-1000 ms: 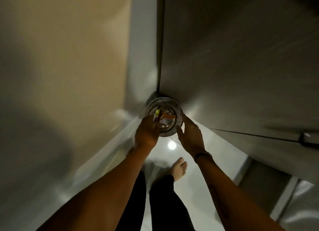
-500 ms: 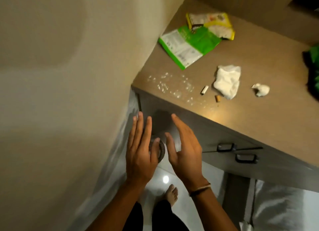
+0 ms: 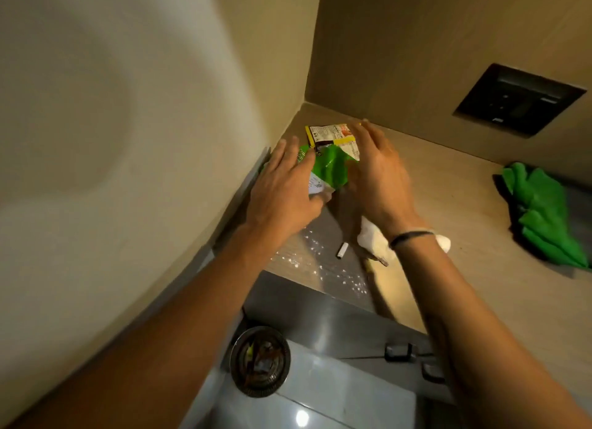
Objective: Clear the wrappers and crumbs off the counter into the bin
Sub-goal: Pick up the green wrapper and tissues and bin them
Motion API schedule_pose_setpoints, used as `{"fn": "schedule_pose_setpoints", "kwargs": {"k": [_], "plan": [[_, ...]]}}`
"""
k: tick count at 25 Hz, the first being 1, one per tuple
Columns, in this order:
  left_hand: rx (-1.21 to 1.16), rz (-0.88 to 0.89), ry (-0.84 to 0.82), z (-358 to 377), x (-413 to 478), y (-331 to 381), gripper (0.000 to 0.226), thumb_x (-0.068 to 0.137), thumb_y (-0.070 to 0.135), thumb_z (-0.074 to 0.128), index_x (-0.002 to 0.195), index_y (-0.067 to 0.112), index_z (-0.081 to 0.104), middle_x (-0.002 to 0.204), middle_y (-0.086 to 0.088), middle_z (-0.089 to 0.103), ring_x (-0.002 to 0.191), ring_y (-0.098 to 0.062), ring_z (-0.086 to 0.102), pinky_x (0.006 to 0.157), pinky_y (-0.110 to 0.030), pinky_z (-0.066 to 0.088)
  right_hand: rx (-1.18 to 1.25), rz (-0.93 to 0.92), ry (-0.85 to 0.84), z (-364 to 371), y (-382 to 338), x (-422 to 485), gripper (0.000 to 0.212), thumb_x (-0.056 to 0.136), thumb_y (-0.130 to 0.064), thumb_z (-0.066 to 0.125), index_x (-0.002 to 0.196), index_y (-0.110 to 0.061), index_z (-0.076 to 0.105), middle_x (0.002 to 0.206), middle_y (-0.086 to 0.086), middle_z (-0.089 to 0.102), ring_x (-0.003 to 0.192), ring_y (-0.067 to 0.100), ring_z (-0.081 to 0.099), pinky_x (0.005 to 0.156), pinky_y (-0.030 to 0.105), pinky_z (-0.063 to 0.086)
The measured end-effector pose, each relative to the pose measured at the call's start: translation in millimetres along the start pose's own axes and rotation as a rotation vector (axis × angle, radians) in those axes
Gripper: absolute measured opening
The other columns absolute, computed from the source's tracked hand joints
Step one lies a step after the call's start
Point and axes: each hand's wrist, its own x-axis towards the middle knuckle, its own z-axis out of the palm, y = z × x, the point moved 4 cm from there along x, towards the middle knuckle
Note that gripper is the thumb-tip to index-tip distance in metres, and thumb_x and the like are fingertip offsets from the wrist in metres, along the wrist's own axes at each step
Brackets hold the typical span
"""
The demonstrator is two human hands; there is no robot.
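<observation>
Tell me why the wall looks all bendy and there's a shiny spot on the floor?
In the head view, the wide-angle lens bows the wall and stretches both forearms; the bright spot is a lamp's glare on the glossy floor; the dim, yellowish light makes the hands cast soft shadows on the counter; the green cloth looks slightly smeared near the edge.

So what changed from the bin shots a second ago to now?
Both hands left the bin on the floor and came up to the counter. The left hand and right hand now close in on the green wrapper and yellow wrapper. Crumbs, tissue and green cloth lie as before.
</observation>
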Motion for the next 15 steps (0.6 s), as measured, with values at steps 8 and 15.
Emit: {"fn": "schedule_pose_setpoints", "kwargs": {"k": [8,15], "plan": [[0.224,0.069,-0.136,34.6,52.8,11.2,0.061,0.1,0.052,0.059,0.146,0.012,0.056,0.156,-0.018,0.05,0.145,-0.036,0.046,0.114,-0.05,0.045,-0.238,-0.111,-0.416,39.5,52.2,94.6,0.056,0.103,-0.012,0.055,0.156,-0.031,0.048,0.156,0.018,0.056,0.136,0.043,0.058,0.106,0.049,0.051],[0.108,0.017,0.131,-3.8,24.8,14.1,0.025,0.109,0.025,0.056,0.122,0.016,0.076,0.117,-0.012,0.079,0.107,-0.032,0.076,0.081,-0.039,0.059,-0.318,-0.023,0.08,-1.9,37.6,54.0,0.024,0.099,-0.024,0.059,0.116,-0.021,0.076,0.102,0.023,0.078,0.094,0.052,0.071,0.077,0.052,0.06]]}}
